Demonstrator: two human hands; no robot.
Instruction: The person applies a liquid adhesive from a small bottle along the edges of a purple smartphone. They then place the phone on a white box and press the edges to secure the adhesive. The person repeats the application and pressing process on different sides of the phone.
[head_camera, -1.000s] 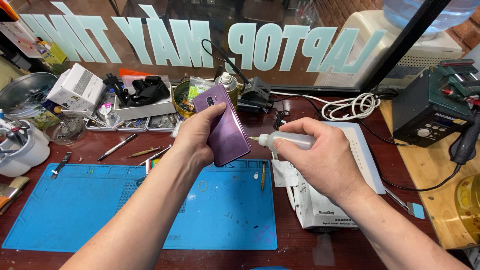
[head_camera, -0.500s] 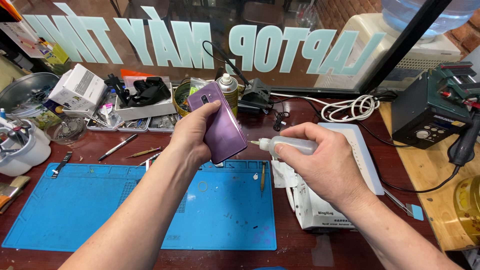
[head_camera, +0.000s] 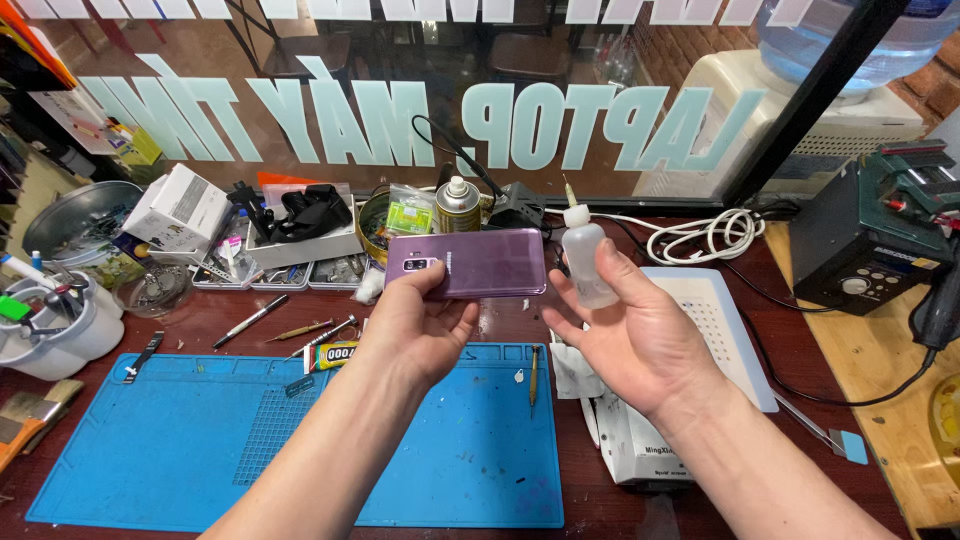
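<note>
Fingers, left hand (head_camera: 420, 325): curled up around the lower long edge of a purple smartphone (head_camera: 466, 264), thumb on the near side, holding it
Fingers, right hand (head_camera: 640, 340): loosely spread, palm up, small translucent squeeze bottle (head_camera: 583, 262) gripped between thumb and forefinger
Smartphone: horizontal, glossy back towards the camera, camera lens at its left end, raised above the far edge of the blue work mat (head_camera: 200, 450)
Bottle: upright, thin needle tip pointing up, just beside the phone's right end, not touching it
Surface (head_camera: 300, 315): dark red-brown, mat lying on it under both forearms
On the mat: thin metal tool (head_camera: 533, 375) near its right edge
Beyond the mat's far edge: screwdriver (head_camera: 250, 320), adhesive tube (head_camera: 330, 354)
Under right hand: white heating plate (head_camera: 715, 320), partly hidden by the palm
Far side: spray can (head_camera: 458, 204), white box (head_camera: 180, 208), parts trays (head_camera: 300, 270), coiled white cable (head_camera: 705, 235)
Right edge: dark soldering station (head_camera: 870, 240) on a pale wooden board
</note>
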